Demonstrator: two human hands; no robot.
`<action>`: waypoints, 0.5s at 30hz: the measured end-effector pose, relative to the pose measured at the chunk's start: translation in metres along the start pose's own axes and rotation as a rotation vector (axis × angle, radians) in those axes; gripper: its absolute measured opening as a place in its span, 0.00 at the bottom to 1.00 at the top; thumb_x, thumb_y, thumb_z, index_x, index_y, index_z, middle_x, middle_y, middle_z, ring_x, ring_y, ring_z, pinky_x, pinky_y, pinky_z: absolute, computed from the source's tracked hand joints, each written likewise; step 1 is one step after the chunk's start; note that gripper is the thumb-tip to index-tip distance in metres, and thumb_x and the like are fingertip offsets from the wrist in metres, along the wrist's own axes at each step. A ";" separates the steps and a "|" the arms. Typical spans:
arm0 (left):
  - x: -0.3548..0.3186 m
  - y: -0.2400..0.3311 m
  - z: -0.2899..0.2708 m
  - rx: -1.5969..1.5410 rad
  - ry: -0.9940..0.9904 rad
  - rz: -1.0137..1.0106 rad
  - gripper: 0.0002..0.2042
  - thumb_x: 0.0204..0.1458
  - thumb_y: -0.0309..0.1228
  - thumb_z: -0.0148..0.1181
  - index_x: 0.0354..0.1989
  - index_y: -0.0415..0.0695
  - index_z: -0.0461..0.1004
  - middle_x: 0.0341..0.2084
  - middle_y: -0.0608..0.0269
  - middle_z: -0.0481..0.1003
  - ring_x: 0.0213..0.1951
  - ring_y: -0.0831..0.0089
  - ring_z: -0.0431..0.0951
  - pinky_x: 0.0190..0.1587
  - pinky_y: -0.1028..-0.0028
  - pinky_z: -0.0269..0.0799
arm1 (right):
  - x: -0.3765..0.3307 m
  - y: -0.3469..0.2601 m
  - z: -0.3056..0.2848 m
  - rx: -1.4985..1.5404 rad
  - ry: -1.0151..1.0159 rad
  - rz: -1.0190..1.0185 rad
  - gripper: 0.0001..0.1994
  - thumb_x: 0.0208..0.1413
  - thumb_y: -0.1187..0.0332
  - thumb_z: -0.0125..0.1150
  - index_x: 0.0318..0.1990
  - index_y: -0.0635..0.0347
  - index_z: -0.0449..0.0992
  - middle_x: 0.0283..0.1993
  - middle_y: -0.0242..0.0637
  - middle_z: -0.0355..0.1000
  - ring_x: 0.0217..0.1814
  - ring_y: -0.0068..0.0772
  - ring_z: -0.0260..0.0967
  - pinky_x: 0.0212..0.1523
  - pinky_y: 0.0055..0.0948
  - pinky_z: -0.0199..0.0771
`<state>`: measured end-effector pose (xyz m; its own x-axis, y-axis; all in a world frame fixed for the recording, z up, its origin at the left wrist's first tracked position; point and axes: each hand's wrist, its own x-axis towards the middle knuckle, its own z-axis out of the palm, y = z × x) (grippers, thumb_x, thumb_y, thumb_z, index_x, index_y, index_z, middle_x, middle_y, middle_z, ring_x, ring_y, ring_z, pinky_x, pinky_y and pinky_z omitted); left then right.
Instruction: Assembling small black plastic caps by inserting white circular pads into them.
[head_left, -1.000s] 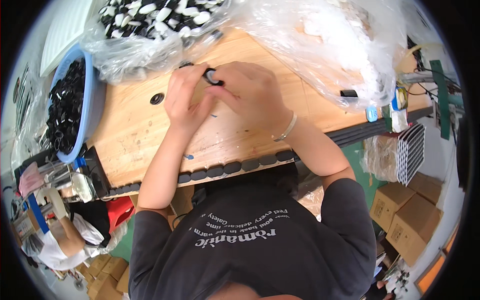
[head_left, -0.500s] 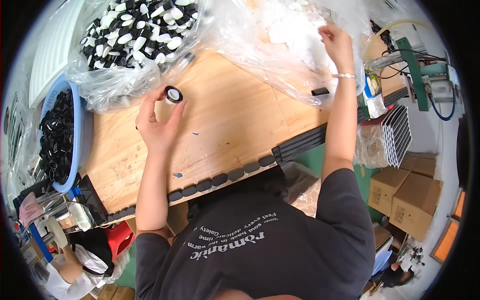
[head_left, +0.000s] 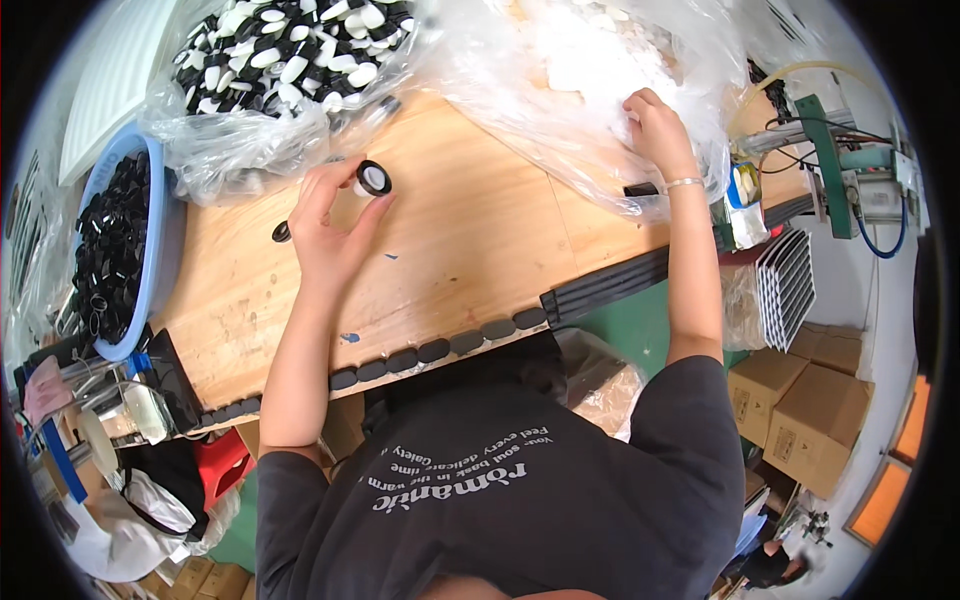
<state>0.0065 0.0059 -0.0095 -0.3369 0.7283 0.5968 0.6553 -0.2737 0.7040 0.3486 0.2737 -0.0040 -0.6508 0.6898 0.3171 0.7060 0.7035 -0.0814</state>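
Here the cap (head_left: 373,178), black with a white liner, sits pinched in the left hand (head_left: 330,225) over the bench's (head_left: 470,250) far-left part. The right hand (head_left: 660,130), fingers curled, digs into the clear bag (head_left: 590,80) at the far-right edge. Assembly looks midway: bagged caps (head_left: 290,45) and a blue tub (head_left: 150,270) remain.

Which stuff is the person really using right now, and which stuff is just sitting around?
Using:
- left hand holding a black cap
- right hand in the clear bag
- bag of caps
- blue tub of black rings

Sitting around:
- loose ring
- cardboard boxes
- white fins
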 end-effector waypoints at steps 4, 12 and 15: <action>0.000 0.004 0.000 -0.024 -0.021 0.002 0.20 0.35 0.20 0.71 0.41 0.37 0.76 0.32 0.58 0.76 0.34 0.68 0.73 0.39 0.74 0.68 | 0.004 -0.002 -0.007 -0.031 -0.055 0.019 0.09 0.44 0.78 0.59 0.36 0.62 0.75 0.38 0.45 0.73 0.37 0.50 0.72 0.39 0.40 0.73; -0.001 0.002 -0.005 -0.013 -0.074 -0.026 0.22 0.38 0.19 0.70 0.45 0.37 0.75 0.34 0.63 0.74 0.37 0.74 0.71 0.44 0.76 0.67 | 0.009 0.013 -0.005 -0.036 -0.139 0.166 0.10 0.43 0.74 0.60 0.36 0.61 0.75 0.35 0.48 0.74 0.34 0.50 0.73 0.37 0.40 0.73; -0.001 0.002 -0.007 -0.018 -0.063 -0.028 0.21 0.38 0.19 0.70 0.45 0.37 0.75 0.34 0.63 0.74 0.37 0.74 0.71 0.44 0.76 0.67 | 0.010 0.002 -0.009 0.112 -0.020 0.170 0.10 0.43 0.72 0.61 0.36 0.62 0.76 0.32 0.46 0.75 0.32 0.47 0.73 0.36 0.38 0.73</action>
<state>0.0032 0.0007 -0.0062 -0.3111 0.7739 0.5516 0.6341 -0.2633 0.7270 0.3455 0.2806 0.0073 -0.5314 0.8027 0.2707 0.7715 0.5906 -0.2368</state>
